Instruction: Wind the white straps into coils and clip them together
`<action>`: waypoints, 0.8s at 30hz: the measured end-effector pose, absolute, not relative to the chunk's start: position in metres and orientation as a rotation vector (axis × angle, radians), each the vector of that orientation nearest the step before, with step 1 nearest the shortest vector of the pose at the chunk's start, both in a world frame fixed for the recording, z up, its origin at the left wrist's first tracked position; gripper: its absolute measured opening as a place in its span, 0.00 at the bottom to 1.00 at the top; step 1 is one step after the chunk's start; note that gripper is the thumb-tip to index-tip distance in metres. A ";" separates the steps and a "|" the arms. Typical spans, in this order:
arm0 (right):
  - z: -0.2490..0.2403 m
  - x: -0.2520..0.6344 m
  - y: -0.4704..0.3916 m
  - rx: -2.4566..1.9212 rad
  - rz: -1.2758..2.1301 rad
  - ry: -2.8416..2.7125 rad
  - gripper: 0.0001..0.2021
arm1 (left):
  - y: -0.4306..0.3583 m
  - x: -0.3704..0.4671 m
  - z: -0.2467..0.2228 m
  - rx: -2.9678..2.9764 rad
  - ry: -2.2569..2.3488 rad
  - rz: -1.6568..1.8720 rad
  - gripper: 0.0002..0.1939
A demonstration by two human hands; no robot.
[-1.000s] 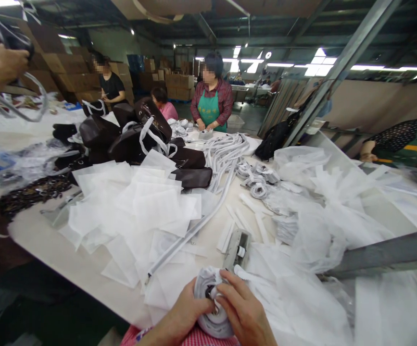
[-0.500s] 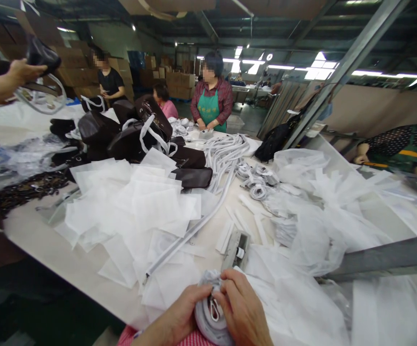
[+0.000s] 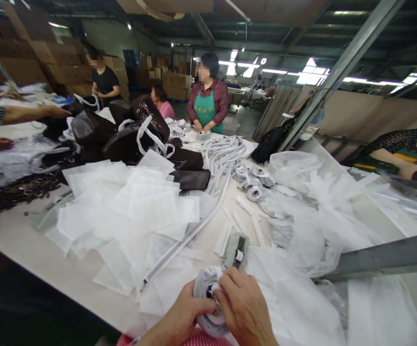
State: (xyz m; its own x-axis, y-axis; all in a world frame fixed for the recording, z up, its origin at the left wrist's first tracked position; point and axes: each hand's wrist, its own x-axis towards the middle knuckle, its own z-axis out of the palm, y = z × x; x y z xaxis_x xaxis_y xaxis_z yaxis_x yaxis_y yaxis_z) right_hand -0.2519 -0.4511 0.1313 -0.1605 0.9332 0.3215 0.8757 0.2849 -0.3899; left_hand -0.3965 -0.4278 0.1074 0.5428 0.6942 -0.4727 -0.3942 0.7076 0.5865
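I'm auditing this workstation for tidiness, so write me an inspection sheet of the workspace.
Surface: pale table, largely covered; bare along its near-left edge.
Things: rolled grey-white strap between both hands; small grey holder just beyond.
Clutter: loose white sheets overlapping; dark bags heaped; long straps bunched; clear plastic crumpled at right.
Hands: left hand and right hand both grip the roll.
Cables: nothing seen on the table.
Surroundings: slanted metal beam at right; stacked cartons behind; person in green apron across the table.
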 end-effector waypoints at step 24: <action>0.151 -0.252 -0.451 -1.478 0.025 -2.188 0.05 | -0.429 -0.393 0.101 0.280 0.826 0.691 0.15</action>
